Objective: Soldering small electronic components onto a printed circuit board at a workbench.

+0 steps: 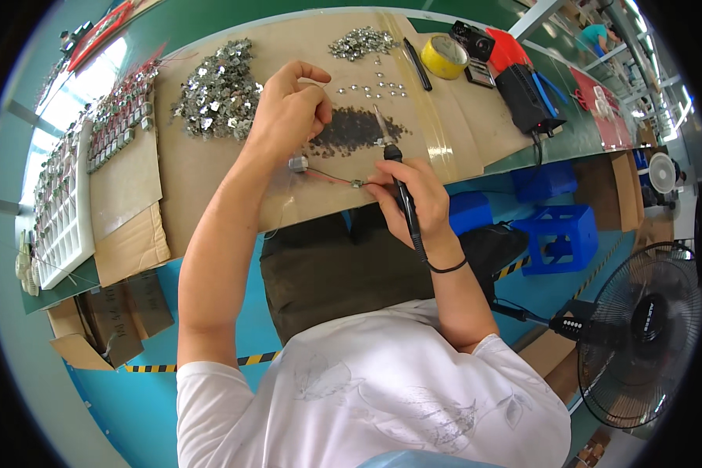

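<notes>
My right hand (417,199) grips a soldering iron (405,195) with a black handle, its metal tip pointing away over a patch of small dark pieces (355,131). Close to that hand's fingertips is a tiny part (357,184) on the end of thin red and dark wires; whether the fingers touch it I cannot tell. The wires run left to a small silver motor (298,164) lying below my left wrist. My left hand (292,109) is raised over the board with its fingers curled, between the dark pieces and a heap of shiny metal pieces (222,90). Its fingertips are partly hidden.
More metal pieces (360,43) lie at the back. Rightward are a black pen (417,64), yellow tape (444,58) and a black soldering station (526,100). Wired motors fill a white tray (70,226) on the left. A fan (639,331) and blue stool (561,238) stand right.
</notes>
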A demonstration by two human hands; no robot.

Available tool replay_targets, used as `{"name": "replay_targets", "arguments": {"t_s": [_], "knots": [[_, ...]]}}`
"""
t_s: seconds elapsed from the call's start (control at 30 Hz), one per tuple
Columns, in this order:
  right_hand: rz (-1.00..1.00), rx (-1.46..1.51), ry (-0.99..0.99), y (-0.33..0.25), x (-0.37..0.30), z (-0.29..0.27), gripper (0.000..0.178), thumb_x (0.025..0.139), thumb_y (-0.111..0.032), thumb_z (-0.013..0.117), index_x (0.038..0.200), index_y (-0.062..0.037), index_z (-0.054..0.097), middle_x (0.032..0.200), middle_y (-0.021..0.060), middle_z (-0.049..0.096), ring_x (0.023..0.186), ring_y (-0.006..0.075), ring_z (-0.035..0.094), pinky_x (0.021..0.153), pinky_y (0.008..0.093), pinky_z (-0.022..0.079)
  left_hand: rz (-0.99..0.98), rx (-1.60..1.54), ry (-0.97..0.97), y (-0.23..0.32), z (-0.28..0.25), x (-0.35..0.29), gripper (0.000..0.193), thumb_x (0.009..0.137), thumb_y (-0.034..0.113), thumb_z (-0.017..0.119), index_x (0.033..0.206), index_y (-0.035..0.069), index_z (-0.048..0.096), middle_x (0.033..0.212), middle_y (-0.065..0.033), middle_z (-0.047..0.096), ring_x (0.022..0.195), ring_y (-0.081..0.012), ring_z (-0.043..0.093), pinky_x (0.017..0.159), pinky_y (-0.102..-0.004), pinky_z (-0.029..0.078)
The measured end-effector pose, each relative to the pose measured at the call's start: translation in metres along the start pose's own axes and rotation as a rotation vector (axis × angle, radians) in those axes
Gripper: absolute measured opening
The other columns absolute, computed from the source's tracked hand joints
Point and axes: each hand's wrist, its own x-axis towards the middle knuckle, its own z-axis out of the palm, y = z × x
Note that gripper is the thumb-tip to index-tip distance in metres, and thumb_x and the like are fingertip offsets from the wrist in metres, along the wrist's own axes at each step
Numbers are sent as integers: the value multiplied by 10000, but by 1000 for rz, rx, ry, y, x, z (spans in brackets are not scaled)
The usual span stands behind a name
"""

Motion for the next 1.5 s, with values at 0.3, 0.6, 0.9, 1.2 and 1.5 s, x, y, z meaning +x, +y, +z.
{"name": "replay_targets", "arguments": {"t_s": [0.3, 0.6, 0.9, 1.2, 1.5], "knots": [[196, 174, 173, 0, 3, 9, 456, 845, 64, 783, 1260, -10, 610, 908, 104, 762, 773, 132, 737, 676, 239, 582, -5, -170, -273, 3, -5, -6, 248, 890, 38, 486, 913, -78, 704, 703, -111, 659, 475, -122, 513, 432, -268, 381], [475, 304, 141, -4, 20, 3, 469, 897, 7, 764, 1330, -10, 583, 924, 52, 768, 747, 50, 660, 685, 200, 536, 213, 456, -444, -1, 9, -10, 298, 810, 90, 814, 1083, -25, 779, 875, -108, 778, 767, -117, 707, 710, -278, 564], [492, 344, -67, 0, 29, -20, 446, 886, -9, 772, 1305, -35, 621, 928, 62, 768, 807, 86, 702, 749, 230, 563, 62, 420, -626, 1, 5, -11, 228, 810, 64, 823, 1015, -29, 788, 751, -70, 738, 592, -102, 646, 572, -262, 514], [627, 418, 42, 8, 26, -9, 456, 887, 41, 748, 1314, 23, 590, 928, 56, 753, 825, 78, 686, 734, 214, 544, 73, 451, -544, -1, 10, -12, 177, 832, 97, 806, 972, -11, 797, 760, -69, 735, 583, -106, 642, 553, -270, 512], [327, 206, -19, 8, 22, -6, 396, 849, 1, 801, 1215, -63, 665, 832, 65, 748, 754, 124, 712, 709, 274, 571, 221, 496, -528, -10, 7, -8, 158, 808, 130, 795, 904, 4, 786, 772, -89, 737, 713, -148, 670, 677, -314, 540]]}}
